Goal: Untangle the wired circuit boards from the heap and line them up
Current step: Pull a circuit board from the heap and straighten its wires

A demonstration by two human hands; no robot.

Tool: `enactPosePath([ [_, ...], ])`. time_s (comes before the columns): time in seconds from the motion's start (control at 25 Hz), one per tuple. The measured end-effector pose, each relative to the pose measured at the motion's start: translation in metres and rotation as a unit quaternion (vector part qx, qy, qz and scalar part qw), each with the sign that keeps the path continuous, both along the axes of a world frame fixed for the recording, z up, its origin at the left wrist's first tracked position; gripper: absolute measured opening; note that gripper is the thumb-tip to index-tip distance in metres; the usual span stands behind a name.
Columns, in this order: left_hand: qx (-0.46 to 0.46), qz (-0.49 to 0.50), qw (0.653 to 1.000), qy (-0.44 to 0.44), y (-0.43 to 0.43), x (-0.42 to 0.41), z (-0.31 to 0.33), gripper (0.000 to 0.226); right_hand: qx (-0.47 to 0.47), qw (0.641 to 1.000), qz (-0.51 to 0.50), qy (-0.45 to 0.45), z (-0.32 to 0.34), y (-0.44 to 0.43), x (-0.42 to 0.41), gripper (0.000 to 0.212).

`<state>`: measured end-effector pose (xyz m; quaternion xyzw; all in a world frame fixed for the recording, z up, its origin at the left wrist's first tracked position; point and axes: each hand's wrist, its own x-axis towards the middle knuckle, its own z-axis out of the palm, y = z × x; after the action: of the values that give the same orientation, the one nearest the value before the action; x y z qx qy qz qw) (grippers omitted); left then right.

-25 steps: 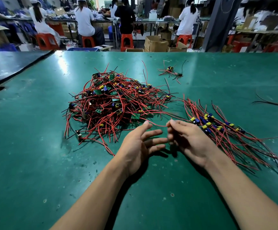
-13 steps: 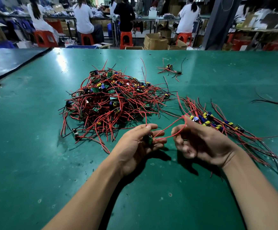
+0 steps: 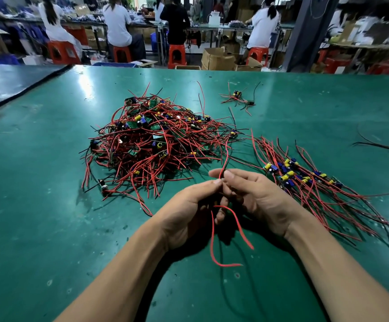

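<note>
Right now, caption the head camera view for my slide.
Left hand and right hand pinch red wires in front of tangled heap, lined-up row at right.

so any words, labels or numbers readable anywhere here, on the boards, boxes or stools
No text can be read in this view.
circuit boards in the heap: any markings are too small to read.
lined-up boards: any markings are too small to read.
cardboard boxes in the background: blurred, no legible print.
orange stools: no lettering shows.
</note>
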<state>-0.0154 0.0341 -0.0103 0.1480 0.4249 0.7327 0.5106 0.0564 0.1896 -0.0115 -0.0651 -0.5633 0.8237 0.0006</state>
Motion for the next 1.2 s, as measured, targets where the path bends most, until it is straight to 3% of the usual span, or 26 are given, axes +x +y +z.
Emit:
enactPosePath([
  [0.12, -0.015, 0.019, 0.999, 0.037, 0.003, 0.002, -0.002, 0.004, 0.055, 0.997, -0.051, 0.002, 0.000, -0.003, 0.000, 0.033],
  [0.28, -0.032, 0.136, 0.986, 0.092, 0.009, 0.006, -0.005, 0.029, 0.062, 0.990, -0.123, 0.015, 0.003, 0.002, 0.002, 0.037],
  [0.44, -0.060, 0.124, 0.975, 0.173, 0.011, 0.013, -0.008, 0.015, 0.110, 0.981, -0.157, 0.039, 0.004, 0.003, 0.002, 0.032],
  [0.6, -0.044, 0.064, 0.983, 0.164, 0.008, 0.010, -0.007, 0.023, 0.104, 0.980, -0.163, 0.036, 0.003, 0.004, 0.002, 0.033],
  [0.8, -0.001, 0.016, 0.993, 0.116, 0.001, 0.008, -0.001, 0.023, 0.113, 0.977, -0.182, 0.005, 0.000, 0.006, 0.002, 0.050],
  [1.08, -0.045, 0.059, 0.987, 0.144, 0.005, 0.007, -0.001, 0.019, 0.214, 0.957, -0.191, 0.037, 0.005, 0.004, 0.005, 0.031],
  [1.2, -0.049, 0.084, 0.986, 0.138, 0.007, 0.009, -0.001, 0.004, 0.195, 0.971, -0.136, 0.029, 0.008, 0.000, 0.008, 0.027],
])
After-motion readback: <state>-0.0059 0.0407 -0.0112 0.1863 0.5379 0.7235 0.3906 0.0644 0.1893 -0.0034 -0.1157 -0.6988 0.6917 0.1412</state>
